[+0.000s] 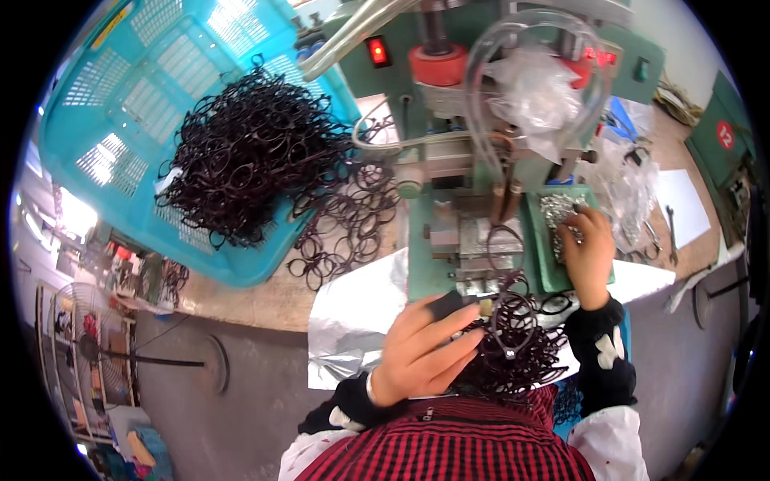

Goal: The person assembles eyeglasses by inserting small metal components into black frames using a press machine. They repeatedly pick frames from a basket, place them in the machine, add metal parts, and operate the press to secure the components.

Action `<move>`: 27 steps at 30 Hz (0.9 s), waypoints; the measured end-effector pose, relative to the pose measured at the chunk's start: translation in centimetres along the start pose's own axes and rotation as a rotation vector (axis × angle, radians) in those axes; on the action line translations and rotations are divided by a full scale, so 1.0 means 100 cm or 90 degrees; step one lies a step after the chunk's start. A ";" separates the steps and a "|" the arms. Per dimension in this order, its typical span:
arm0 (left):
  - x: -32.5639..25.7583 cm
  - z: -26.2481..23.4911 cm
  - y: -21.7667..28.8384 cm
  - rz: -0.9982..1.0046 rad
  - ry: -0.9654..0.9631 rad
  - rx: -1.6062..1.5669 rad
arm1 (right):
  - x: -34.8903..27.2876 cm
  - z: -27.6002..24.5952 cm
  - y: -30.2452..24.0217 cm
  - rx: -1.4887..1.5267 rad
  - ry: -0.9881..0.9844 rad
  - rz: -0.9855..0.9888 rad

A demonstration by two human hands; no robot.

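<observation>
My left hand (425, 353) is closed at the rim of a dark eyeglass frame (513, 321), just in front of the press. A black piece (443, 305) lies along its index finger; whether it is a finger cover or a tool I cannot tell. The frame's other rim stands near the metal fixture (475, 248). On the right, my right hand (590, 248) reaches into a green tray (553, 276) with its fingers bent into a pile of small silvery metal parts (557, 210). What its fingertips hold is hidden. More dark frames (513, 365) are heaped at my lap.
A turquoise basket (120, 200) heaped with dark eyeglass frames (249, 152) stands at left. Loose frames (353, 216) lie beside it. The green press (421, 208) rises ahead, with clear tubing (473, 88). At right are plastic bags (630, 184) and a wrench (672, 232).
</observation>
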State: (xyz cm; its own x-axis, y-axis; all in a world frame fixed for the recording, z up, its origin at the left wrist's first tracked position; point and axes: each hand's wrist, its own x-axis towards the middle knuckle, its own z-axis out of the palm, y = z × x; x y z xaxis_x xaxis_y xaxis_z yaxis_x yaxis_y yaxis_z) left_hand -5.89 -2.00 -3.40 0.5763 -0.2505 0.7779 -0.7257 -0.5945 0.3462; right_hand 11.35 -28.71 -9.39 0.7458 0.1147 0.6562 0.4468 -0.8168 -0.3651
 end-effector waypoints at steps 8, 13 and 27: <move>0.058 -0.079 -0.030 -0.119 0.228 0.515 | 0.000 -0.005 -0.003 0.173 0.072 0.136; 0.017 -0.040 -0.188 -0.162 -0.091 0.653 | 0.003 0.003 -0.014 0.217 0.026 0.164; 0.027 -0.038 -0.139 -0.597 0.299 -0.175 | -0.018 -0.064 -0.044 0.380 -0.059 0.201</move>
State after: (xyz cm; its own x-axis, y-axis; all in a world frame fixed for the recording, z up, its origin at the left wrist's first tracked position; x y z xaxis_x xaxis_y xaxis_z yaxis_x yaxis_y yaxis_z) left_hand 4.25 8.51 -4.11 0.7864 0.5671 0.2448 -0.1638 -0.1906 0.9679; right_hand 4.83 -28.97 -4.73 0.9125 -0.0089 0.4089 0.3768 -0.3706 -0.8489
